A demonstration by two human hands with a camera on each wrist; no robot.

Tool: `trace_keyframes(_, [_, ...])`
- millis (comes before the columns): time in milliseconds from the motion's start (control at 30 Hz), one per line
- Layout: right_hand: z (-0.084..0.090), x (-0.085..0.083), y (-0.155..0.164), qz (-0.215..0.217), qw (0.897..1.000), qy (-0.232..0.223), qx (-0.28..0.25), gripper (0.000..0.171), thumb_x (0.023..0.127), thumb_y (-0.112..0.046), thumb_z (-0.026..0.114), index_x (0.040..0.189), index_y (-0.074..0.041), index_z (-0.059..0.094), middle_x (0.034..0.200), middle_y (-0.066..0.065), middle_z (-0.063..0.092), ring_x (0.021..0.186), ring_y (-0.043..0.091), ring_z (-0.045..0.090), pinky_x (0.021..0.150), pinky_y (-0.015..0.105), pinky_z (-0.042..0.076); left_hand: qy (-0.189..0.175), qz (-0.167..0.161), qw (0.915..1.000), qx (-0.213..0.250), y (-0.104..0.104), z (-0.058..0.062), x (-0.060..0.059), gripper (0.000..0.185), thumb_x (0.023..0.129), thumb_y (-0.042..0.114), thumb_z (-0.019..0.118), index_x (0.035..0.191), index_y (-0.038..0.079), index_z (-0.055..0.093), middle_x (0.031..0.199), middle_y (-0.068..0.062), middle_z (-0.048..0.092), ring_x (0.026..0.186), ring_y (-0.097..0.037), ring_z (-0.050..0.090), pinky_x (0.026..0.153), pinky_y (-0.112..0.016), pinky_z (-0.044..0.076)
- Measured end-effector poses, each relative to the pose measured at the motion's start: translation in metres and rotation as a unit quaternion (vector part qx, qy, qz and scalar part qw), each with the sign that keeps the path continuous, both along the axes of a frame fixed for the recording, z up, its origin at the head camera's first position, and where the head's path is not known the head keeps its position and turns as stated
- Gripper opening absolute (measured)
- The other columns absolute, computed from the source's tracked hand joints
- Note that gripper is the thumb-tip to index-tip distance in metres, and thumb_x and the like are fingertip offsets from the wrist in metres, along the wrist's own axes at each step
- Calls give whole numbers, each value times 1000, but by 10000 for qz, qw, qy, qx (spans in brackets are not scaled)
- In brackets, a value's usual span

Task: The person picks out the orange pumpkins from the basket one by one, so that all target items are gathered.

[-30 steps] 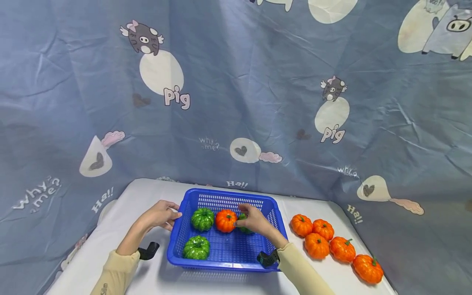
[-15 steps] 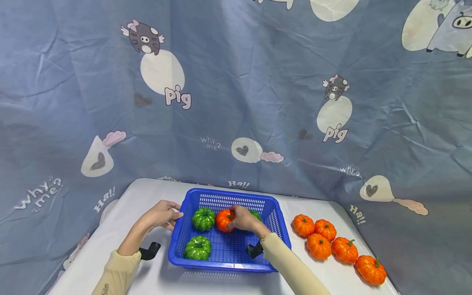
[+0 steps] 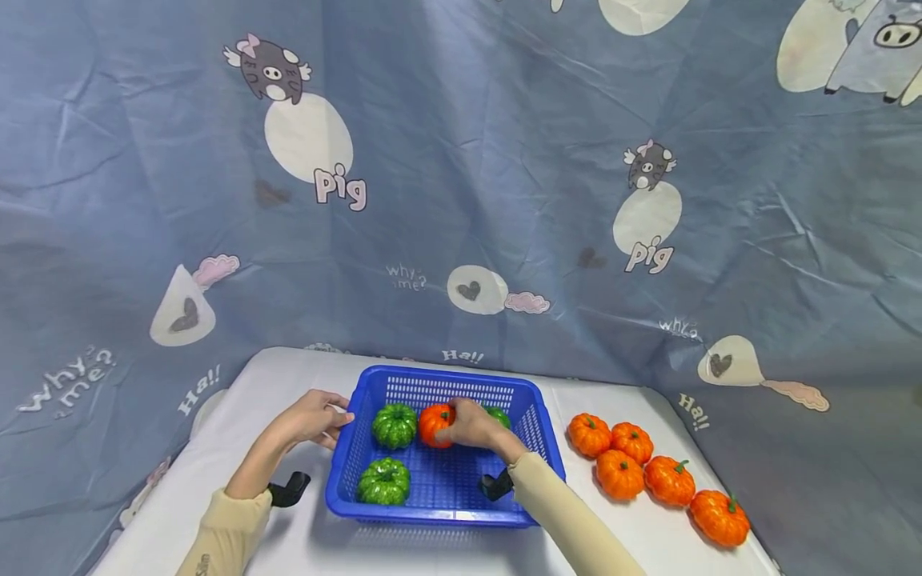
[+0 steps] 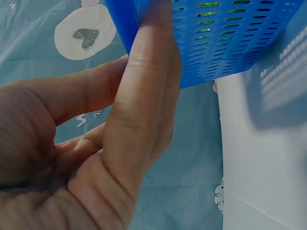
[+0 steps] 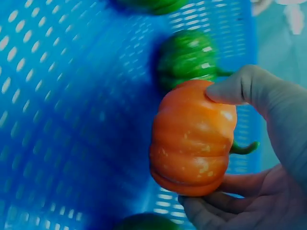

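My right hand (image 3: pixel 474 424) grips an orange toy pumpkin (image 3: pixel 432 426) inside the blue plastic basket (image 3: pixel 461 484). In the right wrist view the thumb presses one side of this orange pumpkin (image 5: pixel 192 139), fingers curl under the opposite side, and its green stem points toward the palm. Green pumpkins lie at its left (image 3: pixel 394 426) and, partly behind the hand, at its right (image 3: pixel 499 416). A third green pumpkin (image 3: pixel 385 482) sits near the basket's front left corner. My left hand (image 3: pixel 314 418) holds the basket's left rim, thumb and fingers meeting the edge (image 4: pixel 120 28).
Several orange pumpkins (image 3: pixel 619 475) stand in a group on the white table (image 3: pixel 288 528), right of the basket. A blue-grey cloth (image 3: pixel 432 200) printed with pigs hangs behind and beside the table.
My right hand has moved left from over the right green pumpkin and taken hold of the orange pumpkin. The left hand stays at the basket rim.
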State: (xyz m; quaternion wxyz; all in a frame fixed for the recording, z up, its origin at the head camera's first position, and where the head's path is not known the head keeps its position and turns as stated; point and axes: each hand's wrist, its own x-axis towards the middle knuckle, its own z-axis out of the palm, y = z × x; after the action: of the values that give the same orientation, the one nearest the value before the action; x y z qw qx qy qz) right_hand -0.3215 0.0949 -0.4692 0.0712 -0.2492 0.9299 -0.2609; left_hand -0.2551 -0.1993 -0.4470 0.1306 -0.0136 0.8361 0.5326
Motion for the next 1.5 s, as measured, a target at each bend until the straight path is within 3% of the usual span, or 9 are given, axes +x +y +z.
trace_keyframes(200, [33,20,19,-58,9988,-93,-467,50,73,-26,73,113,0,61,89,4,62,73,14,55,63,25,49,-1,-67,10000,-17,-1,1,0,42,97,8,52,131,-15,44,87,-15,69,71,-19,69,63,-36,61])
trace_keyframes(400, [66,45,54,-717,9963,142,-462,65,74,-30,74,127,2,56,109,11,62,87,18,58,75,31,55,4,-128,9999,-21,-1,2,0,43,97,8,52,132,-16,42,88,-15,69,72,-19,69,64,-36,61])
trace_keyframes(567, [77,65,92,-1274,9887,385,-697,64,73,-28,75,127,1,56,111,11,63,89,19,60,79,34,55,-44,-93,9999,21,-1,0,-1,43,97,7,51,132,-15,43,87,-14,69,72,-19,69,65,-36,61])
trace_keyframes(733, [75,86,134,-1909,9770,366,-880,62,72,-25,77,125,1,58,109,12,64,88,19,61,77,33,54,-102,-95,9999,20,0,0,-1,43,97,7,51,133,-15,43,86,-14,69,72,-18,68,65,-35,61])
trace_keyframes(867, [72,102,168,-2355,9694,273,-629,64,74,-27,76,128,3,55,108,15,65,87,21,61,73,32,54,-86,-109,9999,-21,0,0,-1,44,97,9,52,133,-15,43,86,-14,68,72,-18,68,65,-35,61])
trace_keyframes(1033, [64,117,207,-2764,9608,107,-175,73,78,-33,74,129,13,49,114,28,62,94,32,63,81,45,56,-17,-82,10000,-43,0,0,-1,43,97,8,52,132,-15,43,85,-14,68,70,-18,68,64,-35,61])
trace_keyframes(1133, [54,124,229,-2963,9551,-58,38,77,80,-37,73,129,16,47,121,34,57,105,41,60,90,53,51,-42,-40,10000,-62,0,-1,-2,43,97,8,52,132,-15,44,84,-13,69,70,-18,69,63,-35,61])
trace_keyframes(1267, [38,133,256,-3269,9440,-356,269,82,81,-42,71,128,19,44,125,39,52,113,49,54,92,56,49,-34,-107,9999,-93,0,0,-2,44,97,8,52,133,-16,42,85,-14,68,71,-18,69,63,-35,61])
trace_keyframes(1500, [12,143,285,-3530,9335,-301,551,79,77,-37,73,115,27,47,109,44,54,99,52,58,85,57,50,-54,-130,9999,-70,-1,1,-2,46,97,10,54,134,-15,41,86,-14,68,71,-18,68,64,-34,61])
